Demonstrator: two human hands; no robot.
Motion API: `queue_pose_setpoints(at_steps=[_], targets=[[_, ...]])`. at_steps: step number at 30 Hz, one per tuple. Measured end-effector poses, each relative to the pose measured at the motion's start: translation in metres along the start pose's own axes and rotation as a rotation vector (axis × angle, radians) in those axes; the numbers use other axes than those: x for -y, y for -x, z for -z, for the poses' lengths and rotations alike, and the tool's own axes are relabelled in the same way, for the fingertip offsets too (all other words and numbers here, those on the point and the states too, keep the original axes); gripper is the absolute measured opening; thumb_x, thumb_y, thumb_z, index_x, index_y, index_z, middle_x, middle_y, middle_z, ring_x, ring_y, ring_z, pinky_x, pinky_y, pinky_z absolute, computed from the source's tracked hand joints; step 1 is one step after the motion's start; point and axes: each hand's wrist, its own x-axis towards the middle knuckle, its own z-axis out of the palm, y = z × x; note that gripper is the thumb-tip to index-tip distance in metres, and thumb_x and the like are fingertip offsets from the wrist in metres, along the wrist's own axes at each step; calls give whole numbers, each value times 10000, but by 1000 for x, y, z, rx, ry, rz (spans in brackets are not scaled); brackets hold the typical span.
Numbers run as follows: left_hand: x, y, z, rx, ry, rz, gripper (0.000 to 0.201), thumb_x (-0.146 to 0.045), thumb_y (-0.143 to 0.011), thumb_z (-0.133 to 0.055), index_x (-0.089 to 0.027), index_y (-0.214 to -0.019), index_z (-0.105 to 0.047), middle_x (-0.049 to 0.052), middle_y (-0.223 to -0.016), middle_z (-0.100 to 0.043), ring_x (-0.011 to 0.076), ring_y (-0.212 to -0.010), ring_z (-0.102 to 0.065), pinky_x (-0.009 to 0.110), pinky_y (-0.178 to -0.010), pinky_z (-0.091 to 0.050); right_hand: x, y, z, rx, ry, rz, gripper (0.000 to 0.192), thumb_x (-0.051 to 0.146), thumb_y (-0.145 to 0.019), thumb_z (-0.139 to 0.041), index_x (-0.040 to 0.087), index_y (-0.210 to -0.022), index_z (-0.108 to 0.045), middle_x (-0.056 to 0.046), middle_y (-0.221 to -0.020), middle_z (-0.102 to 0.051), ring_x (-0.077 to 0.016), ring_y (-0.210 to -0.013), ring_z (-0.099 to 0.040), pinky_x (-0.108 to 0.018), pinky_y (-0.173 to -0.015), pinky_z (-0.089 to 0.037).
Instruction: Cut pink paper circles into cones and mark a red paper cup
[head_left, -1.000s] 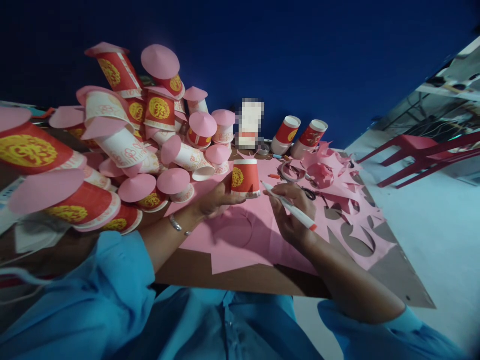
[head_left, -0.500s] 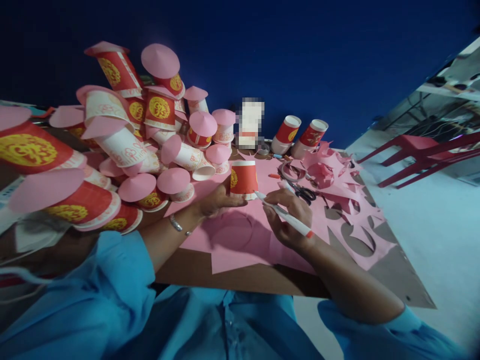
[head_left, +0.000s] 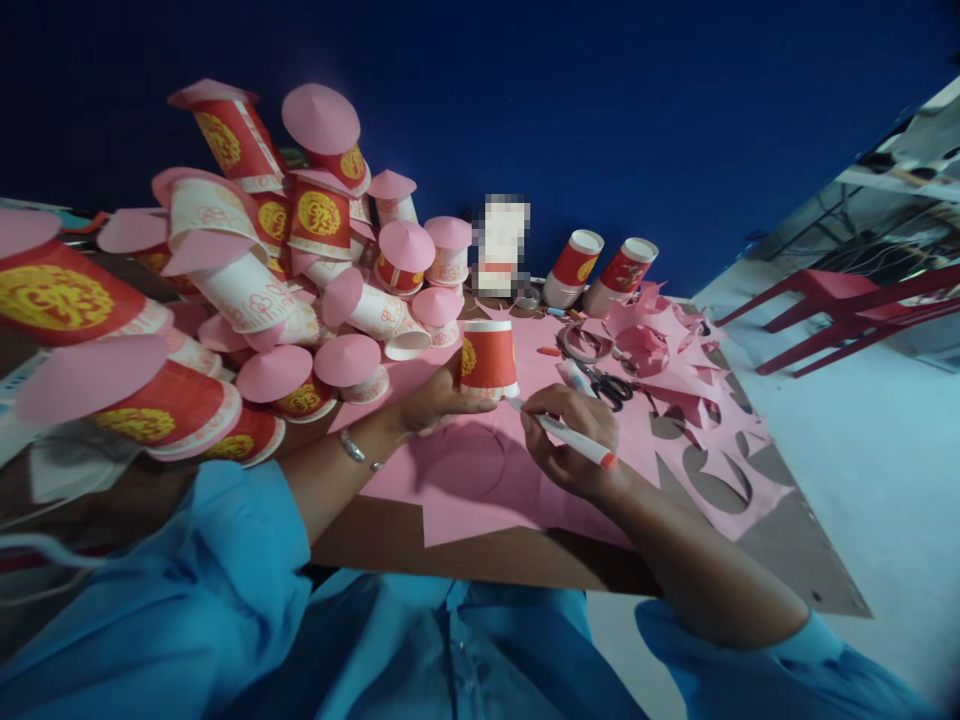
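A red paper cup (head_left: 489, 358) with a white band and yellow print is upside down in my left hand (head_left: 442, 395), gripped near its lower rim. Between the fingers of my right hand (head_left: 574, 440) is a white marker (head_left: 576, 438) with an orange-red end. Its tip meets or nearly meets the cup's lower white rim; I cannot tell if they touch. Beneath both hands lie sheets of pink paper (head_left: 450, 500), the top one bearing a faint round outline.
Many paper cups with pink cone tops (head_left: 349, 362) are piled at left. Stacked cups (head_left: 573, 268) lean at the back. Scissors (head_left: 611, 388), a tape roll (head_left: 587, 343) and pink paper scraps (head_left: 731, 480) lie at right. A red chair (head_left: 832, 310) stands beyond the table.
The marker in my right hand has dropped slightly, its tip moving from the cup's side down to the bottom rim. My left hand and the cup have hardly moved.
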Motion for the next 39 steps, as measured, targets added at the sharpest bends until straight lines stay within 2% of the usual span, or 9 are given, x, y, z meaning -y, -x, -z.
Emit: queue_pose_setpoints(at_steps=[5,15,26,31,39], targets=[[1,0,0,-9,-12,14,780,-306,-682,-968,-237,-1372,-611,99,-1258,-749,288,-1218,-693,458,-1108,-490,-1,-1,-1,-3,11,-2,166,81,-926,-603,242,-962,-594,16,-737,-714,-142,-606,-693,-249,-581,-526],[0,1,0,19,-26,19,885,-323,-683,-980,-265,-1456,-553,132,-1395,-702,332,-1323,-658,498,-1146,-487,-3,0,-1,9,-2,19,188,80,-920,-646,238,-1020,-622,-3,-800,-755,-154,-677,-736,-247,-634,-559],[4,1,3,10,-38,25,913,-332,-681,-972,-273,-1479,-532,118,-1388,-695,316,-1303,-652,450,-1089,-504,-2,-1,0,43,-17,38,138,107,-919,-578,243,-945,-584,10,-735,-727,-146,-584,-676,-265,-572,-512],[2,1,2,11,-24,29,892,-326,-676,-973,-263,-1460,-553,118,-1359,-708,317,-1282,-656,456,-1092,-492,0,-2,4,-7,-7,36,177,90,-904,-611,243,-986,-579,8,-766,-736,-147,-629,-708,-260,-604,-531],[-1,0,1,5,3,9,786,-296,-675,-971,-236,-1373,-613,90,-1238,-749,251,-1138,-694,416,-1060,-507,1,-2,6,-1,39,14,170,91,-903,-613,241,-973,-580,18,-757,-723,-142,-620,-704,-260,-604,-522]])
